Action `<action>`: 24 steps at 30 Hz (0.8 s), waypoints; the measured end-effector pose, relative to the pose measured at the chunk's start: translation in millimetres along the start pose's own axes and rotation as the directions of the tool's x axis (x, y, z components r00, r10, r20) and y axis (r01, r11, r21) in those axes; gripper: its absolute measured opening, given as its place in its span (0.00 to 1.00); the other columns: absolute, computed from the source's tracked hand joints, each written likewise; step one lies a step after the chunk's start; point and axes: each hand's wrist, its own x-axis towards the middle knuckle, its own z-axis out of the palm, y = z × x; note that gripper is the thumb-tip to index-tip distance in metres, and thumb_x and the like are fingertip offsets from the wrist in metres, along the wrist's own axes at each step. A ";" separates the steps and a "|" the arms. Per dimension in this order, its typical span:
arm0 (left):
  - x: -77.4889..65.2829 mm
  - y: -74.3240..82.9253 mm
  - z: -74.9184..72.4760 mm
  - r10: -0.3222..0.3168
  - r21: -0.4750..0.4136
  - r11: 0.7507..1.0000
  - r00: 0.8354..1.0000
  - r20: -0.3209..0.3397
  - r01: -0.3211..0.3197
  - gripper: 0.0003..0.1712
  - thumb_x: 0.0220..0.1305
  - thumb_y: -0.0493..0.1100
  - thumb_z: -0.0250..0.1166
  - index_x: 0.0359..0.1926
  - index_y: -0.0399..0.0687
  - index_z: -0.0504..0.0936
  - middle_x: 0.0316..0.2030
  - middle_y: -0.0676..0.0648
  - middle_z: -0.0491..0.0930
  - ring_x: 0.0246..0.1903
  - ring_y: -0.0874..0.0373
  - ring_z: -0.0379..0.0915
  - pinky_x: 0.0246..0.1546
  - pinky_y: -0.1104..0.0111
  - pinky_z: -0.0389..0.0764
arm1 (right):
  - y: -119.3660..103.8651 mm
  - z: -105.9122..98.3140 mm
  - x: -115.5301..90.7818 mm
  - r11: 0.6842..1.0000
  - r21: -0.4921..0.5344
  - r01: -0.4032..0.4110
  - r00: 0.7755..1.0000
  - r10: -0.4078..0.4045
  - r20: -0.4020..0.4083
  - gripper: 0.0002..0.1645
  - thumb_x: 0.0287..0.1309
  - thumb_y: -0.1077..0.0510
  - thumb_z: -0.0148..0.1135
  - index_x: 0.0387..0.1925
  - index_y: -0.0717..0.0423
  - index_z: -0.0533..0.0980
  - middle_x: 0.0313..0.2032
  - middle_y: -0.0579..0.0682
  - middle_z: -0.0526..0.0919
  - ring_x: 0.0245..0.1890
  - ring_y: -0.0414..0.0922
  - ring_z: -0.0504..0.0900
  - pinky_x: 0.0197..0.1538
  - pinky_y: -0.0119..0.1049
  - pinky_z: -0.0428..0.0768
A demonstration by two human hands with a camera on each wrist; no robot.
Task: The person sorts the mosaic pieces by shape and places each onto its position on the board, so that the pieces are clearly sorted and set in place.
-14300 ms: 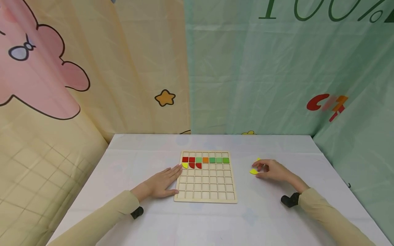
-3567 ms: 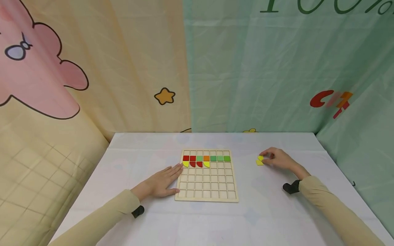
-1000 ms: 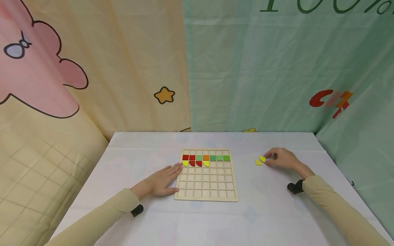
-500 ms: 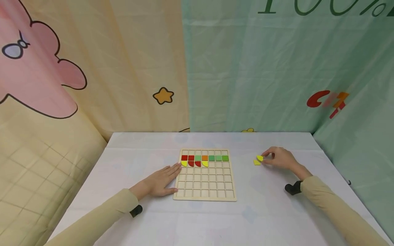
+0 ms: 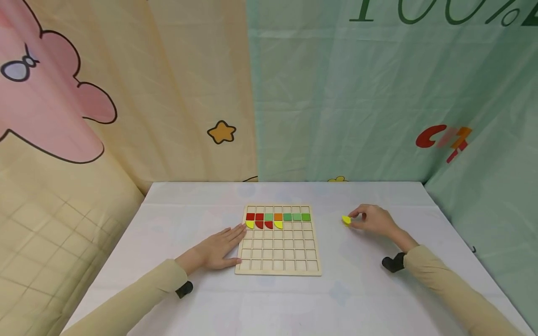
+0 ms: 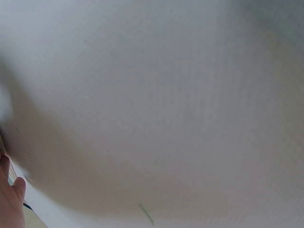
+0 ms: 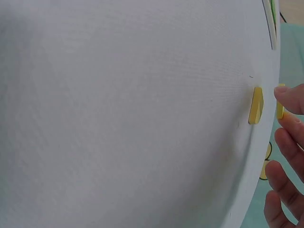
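Note:
A pale wooden grid board [image 5: 279,254] lies on the table. One of its rows has red, orange and green squares; the row in front has yellow [image 5: 278,225] and red [image 5: 259,225] quarter-circle tiles. My left hand [image 5: 218,247] lies flat with its fingers on the board's left edge; the left wrist view catches only part of it. Off to the board's right, my right hand [image 5: 374,220] pinches a yellow quarter-circle tile [image 5: 346,220] between thumb and finger. In the right wrist view another yellow tile [image 7: 256,105] rests on the table, close to the pinched yellow tile [image 7: 280,110].
A white cloth covers the table [image 5: 336,298]. Printed curtains [image 5: 319,93] hang behind and at both sides of it. Black wrist camera mounts [image 5: 393,262] sit below both cuffs.
Over the last second my right hand has moved slightly left with the pinched yellow tile, which now covers the loose one in the head view. Since the first frame, a yellow tile has joined the quarter-circle row.

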 end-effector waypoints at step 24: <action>1.2 -1.9 3.3 0.008 0.001 1.000 1.000 -0.011 -0.008 0.50 0.67 0.71 0.42 0.75 0.42 0.45 0.77 0.45 0.41 0.76 0.52 0.38 0.74 0.55 0.52 | -41.4 23.4 5.1 0.997 -0.048 0.058 0.998 -0.057 0.020 0.14 0.46 0.50 0.74 0.36 0.51 0.85 0.33 0.43 0.85 0.28 0.36 0.71 0.30 0.29 0.70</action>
